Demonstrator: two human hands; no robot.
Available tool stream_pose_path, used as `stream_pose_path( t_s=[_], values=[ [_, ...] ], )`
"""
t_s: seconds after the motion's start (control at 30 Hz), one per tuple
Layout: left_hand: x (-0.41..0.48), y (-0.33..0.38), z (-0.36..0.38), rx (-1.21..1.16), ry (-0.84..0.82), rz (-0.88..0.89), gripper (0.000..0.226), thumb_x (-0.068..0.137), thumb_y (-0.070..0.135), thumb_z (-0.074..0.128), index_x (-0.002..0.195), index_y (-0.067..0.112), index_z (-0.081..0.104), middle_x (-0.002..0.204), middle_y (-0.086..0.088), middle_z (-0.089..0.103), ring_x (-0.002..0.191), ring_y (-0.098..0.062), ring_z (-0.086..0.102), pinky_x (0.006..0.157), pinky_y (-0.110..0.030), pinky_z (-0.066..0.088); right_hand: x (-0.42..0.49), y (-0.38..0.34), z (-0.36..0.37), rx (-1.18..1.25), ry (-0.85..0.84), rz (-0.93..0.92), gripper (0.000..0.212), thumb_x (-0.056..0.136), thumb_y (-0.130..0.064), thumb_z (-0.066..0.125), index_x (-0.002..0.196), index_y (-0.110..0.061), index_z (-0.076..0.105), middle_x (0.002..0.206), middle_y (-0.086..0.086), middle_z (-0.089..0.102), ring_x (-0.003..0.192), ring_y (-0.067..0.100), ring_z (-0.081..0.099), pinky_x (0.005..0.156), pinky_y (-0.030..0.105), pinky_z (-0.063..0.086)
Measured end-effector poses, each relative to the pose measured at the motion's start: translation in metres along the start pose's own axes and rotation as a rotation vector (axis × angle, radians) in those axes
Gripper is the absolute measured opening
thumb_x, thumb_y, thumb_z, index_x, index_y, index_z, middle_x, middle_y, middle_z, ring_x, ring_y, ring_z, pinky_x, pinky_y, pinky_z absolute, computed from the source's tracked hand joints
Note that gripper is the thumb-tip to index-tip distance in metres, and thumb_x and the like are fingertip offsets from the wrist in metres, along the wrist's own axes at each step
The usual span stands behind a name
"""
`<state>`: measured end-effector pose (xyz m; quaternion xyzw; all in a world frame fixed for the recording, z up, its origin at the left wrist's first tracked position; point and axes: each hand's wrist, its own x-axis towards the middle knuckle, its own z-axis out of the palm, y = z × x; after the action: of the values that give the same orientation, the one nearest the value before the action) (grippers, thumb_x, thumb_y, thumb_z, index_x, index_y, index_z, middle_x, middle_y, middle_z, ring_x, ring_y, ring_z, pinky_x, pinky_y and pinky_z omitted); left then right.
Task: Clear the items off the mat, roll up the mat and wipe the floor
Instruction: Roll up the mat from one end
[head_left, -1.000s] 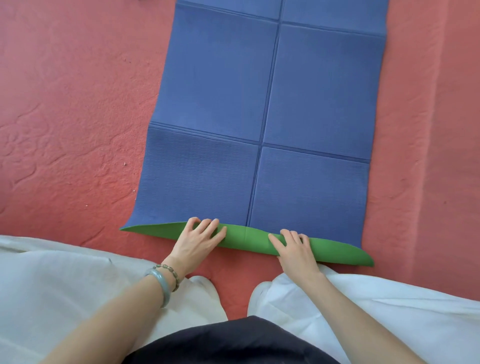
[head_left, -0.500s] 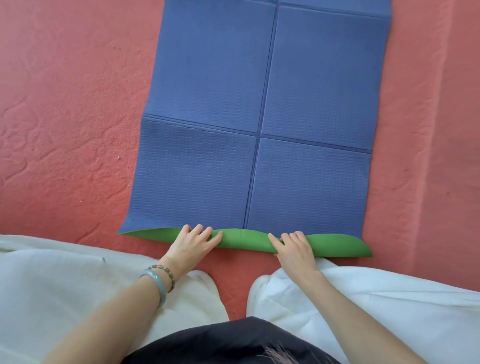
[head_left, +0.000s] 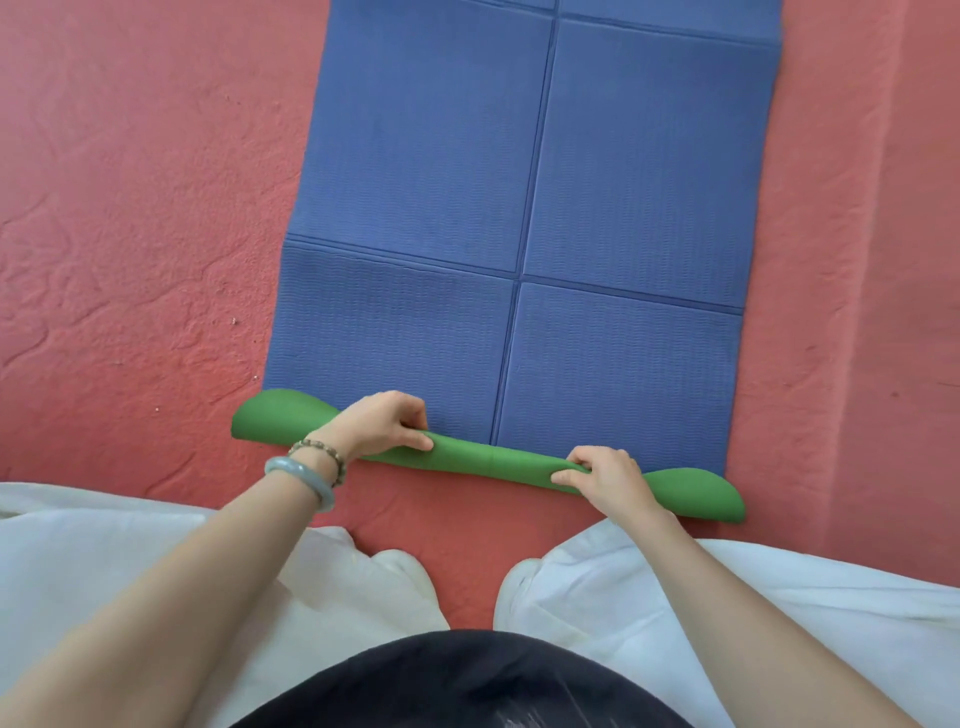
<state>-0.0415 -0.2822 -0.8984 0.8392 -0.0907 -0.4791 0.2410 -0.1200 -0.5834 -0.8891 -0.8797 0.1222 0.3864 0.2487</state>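
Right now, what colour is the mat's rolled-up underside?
Green, on the mat, whose top is blue; head view.

There is one view only, from a wide-angle camera on the person's head. It looks steeply down and a little forward, close above the floor (head_left: 130, 208), which fills the frame from side to side. The person's lap (head_left: 467, 675) and forearms (head_left: 182, 597) enter from the bottom edge, with the left hand (head_left: 382, 423) and right hand (head_left: 605, 478) just below mid-frame. The mat (head_left: 519, 208) runs from there out through the top edge.
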Motion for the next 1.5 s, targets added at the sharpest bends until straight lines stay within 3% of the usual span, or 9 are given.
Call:
stream_pose_path(
  t_s=[0.17,0.3,0.5,0.67,0.83,0.9,1.03,1.17,1.5],
  values=[
    [0.007,0.002,0.015,0.153,0.225,0.001,0.015,0.075,0.035,0.075,0.077,0.024,0.066,0.085,0.008,0.051,0.09,-0.017,0.048,0.074,-0.033,0.042,0.009,-0.005,-0.002,-0.053,-0.024,0.047,0.03,0.081,-0.046,0.066,0.09,-0.021,0.051,0.08,0.001,0.059,0.085,0.028,0.055,0.07,0.034,0.039],
    [0.003,0.011,0.035,0.466,0.47,0.246,0.029,0.054,0.008,0.086,0.068,0.012,0.061,0.068,-0.006,0.054,0.06,-0.028,0.054,0.054,-0.032,0.045,0.01,-0.01,0.0,-0.126,0.004,0.049,0.035,0.085,-0.044,0.062,0.086,-0.019,0.037,0.082,0.005,0.058,0.08,0.029,0.052,0.069,0.035,0.037],
    [-0.015,0.011,0.063,0.687,0.618,0.502,0.014,0.085,0.019,0.047,0.088,0.008,0.056,0.091,-0.011,0.064,0.072,-0.028,0.059,0.066,-0.036,0.049,0.007,-0.013,0.011,-0.159,0.196,0.042,0.034,0.077,-0.04,0.072,0.082,-0.016,0.049,0.092,0.001,0.045,0.097,0.024,0.045,0.071,0.034,0.038],
    [-0.011,0.018,0.072,0.846,0.531,0.399,0.031,0.066,0.022,0.077,0.083,0.01,0.054,0.081,-0.006,0.061,0.068,-0.024,0.056,0.062,-0.035,0.048,0.006,-0.026,0.015,-0.375,0.39,-0.011,0.053,0.042,-0.03,0.092,0.08,-0.012,0.06,0.077,0.008,0.057,0.075,0.03,0.055,0.068,0.04,0.043],
    [-0.005,0.026,0.048,0.717,0.442,0.383,0.038,0.046,0.028,0.09,0.066,0.015,0.06,0.067,0.0,0.059,0.055,-0.02,0.057,0.037,-0.023,0.038,-0.002,-0.035,0.03,-0.417,0.43,-0.241,0.032,0.047,0.002,0.077,0.063,-0.013,0.053,0.058,0.002,0.053,0.055,0.027,0.054,0.049,0.031,0.041],
    [-0.002,0.034,0.029,0.708,0.335,0.348,0.035,0.058,0.04,0.085,0.076,0.017,0.065,0.077,0.001,0.064,0.07,-0.021,0.064,0.048,-0.025,0.043,-0.002,-0.026,0.031,-0.338,0.45,-0.335,0.005,0.071,-0.015,0.062,0.068,-0.011,0.06,0.063,0.002,0.057,0.059,0.027,0.056,0.055,0.033,0.043],
    [0.025,0.047,-0.005,0.598,0.063,0.188,0.029,0.084,0.041,0.061,0.103,0.018,0.065,0.106,-0.004,0.066,0.103,-0.028,0.06,0.079,-0.033,0.044,0.0,-0.008,0.02,-0.342,0.322,-0.409,0.059,0.074,-0.058,0.056,0.103,-0.008,0.065,0.091,0.002,0.063,0.086,0.024,0.057,0.081,0.038,0.046],
    [0.04,0.047,-0.019,0.447,-0.019,0.113,0.035,0.081,0.04,0.067,0.107,0.017,0.064,0.108,-0.004,0.066,0.103,-0.028,0.058,0.083,-0.033,0.042,0.015,-0.008,0.003,-0.288,0.276,-0.452,0.049,0.067,-0.042,0.068,0.103,-0.009,0.069,0.087,0.004,0.063,0.08,0.028,0.063,0.077,0.039,0.047],
    [0.017,0.01,0.005,0.64,0.608,0.478,0.044,0.084,0.054,0.048,0.096,0.013,0.058,0.088,-0.005,0.067,0.076,-0.027,0.062,0.068,-0.036,0.045,0.06,-0.028,-0.041,-0.009,0.038,-0.166,0.03,0.073,-0.035,0.075,0.082,-0.019,0.051,0.081,0.001,0.06,0.082,0.026,0.052,0.071,0.034,0.037]
  ],
)
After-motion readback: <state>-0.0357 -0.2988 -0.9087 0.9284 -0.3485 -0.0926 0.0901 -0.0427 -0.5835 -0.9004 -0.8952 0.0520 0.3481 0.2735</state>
